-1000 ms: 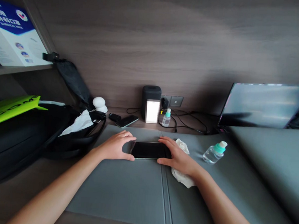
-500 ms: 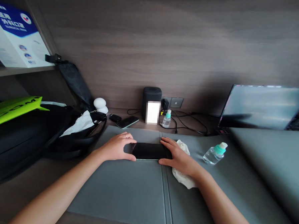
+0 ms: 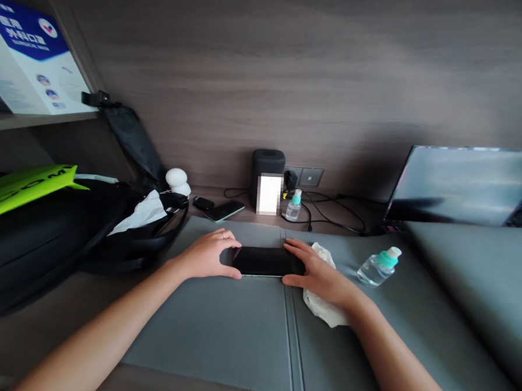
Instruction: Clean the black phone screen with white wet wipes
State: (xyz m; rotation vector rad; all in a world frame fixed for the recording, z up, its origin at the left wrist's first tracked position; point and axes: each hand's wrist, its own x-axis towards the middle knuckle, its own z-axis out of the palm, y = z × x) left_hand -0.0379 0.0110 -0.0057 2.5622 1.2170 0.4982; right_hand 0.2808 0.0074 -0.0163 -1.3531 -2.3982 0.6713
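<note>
A black smartphone [image 3: 263, 261] lies flat, screen up and long side across, on the grey desk mat [image 3: 210, 327]. My left hand [image 3: 212, 253] grips its left end, thumb at the near edge and fingers at the far edge; a ring shows on one finger. Around the right end my right hand [image 3: 316, 271] is closed in the same way. Partly under my right hand and wrist is a crumpled white tissue [image 3: 325, 308]. A small clear pump bottle [image 3: 377, 268] with a teal collar leans or lies tilted on the mat to the right.
Behind the mat lie a second phone [image 3: 225, 210], a small black object [image 3: 203, 203], a black speaker [image 3: 268, 161], another spray bottle [image 3: 293, 207] and loose cables [image 3: 339, 214]. A black bag [image 3: 31, 247] sits left, under a mask box [image 3: 36, 61]. At right stands a screen [image 3: 463, 185].
The whole view has shifted slightly, so everything sits a little further right and higher. Both hands keep the same hold on the phone.
</note>
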